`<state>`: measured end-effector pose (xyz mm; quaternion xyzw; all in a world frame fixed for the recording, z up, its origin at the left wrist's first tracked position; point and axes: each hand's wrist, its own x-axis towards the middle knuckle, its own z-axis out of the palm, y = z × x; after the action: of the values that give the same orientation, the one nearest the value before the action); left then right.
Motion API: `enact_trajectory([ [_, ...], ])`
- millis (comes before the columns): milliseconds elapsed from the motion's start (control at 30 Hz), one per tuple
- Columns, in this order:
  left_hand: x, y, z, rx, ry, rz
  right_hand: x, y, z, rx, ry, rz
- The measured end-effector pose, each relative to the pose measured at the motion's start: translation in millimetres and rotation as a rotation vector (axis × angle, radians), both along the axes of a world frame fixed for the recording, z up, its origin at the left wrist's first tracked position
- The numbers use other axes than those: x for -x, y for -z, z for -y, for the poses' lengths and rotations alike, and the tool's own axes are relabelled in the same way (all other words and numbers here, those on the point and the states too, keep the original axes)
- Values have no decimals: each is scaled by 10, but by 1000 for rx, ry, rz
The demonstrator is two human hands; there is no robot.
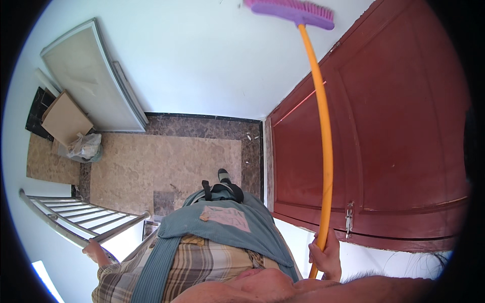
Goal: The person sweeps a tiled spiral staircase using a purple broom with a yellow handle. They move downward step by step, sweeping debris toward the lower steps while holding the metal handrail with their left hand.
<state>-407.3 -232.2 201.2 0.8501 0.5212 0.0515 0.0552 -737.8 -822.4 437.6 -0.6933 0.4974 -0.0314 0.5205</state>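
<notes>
My right hand is closed around the orange handle of a broom. The handle runs up past the door to a purple broom head with pink bristles, raised against or close to the white wall; whether it touches I cannot tell. My left hand grips the metal stair railing at the lower left. A teal corduroy bag or apron with a pink patch hangs across my front, over a plaid shirt.
A dark red panelled door with a metal bolt fills the right side. Framed panels lean on the white wall. Beside them are a cardboard piece and a plastic bag on the brown tiled floor.
</notes>
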Motion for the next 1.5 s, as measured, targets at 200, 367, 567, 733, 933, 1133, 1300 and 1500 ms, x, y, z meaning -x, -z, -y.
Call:
enact_trajectory([
  [200, -9, 43, -31, 5, -30, 7, -119, -21, 88, 5, 39, 373],
  [367, -31, 145, -125, -18, 4, 13, -750, 32, 560, -25, -46, 694],
  [567, -50, 221, -243, -6, -43, 41, -1519, 598, 971, 254, -117, 419],
  [733, -132, 233, -222, -36, -48, 48, -1419, 1670, 1012, 541, -113, 37],
  [933, -174, 176, -123, -26, -66, 62, -676, 2580, 737, 360, -94, -114],
  [1133, -257, 217, -112, -10, -54, 73, -166, 2774, 600, 187, -62, -138],
  [1300, -203, 373, -304, -8, -57, 76, -336, 2685, 625, 215, -19, 80],
  [1500, 10, 407, -428, 48, -12, 9, -847, 2327, 915, -71, 202, 415],
])
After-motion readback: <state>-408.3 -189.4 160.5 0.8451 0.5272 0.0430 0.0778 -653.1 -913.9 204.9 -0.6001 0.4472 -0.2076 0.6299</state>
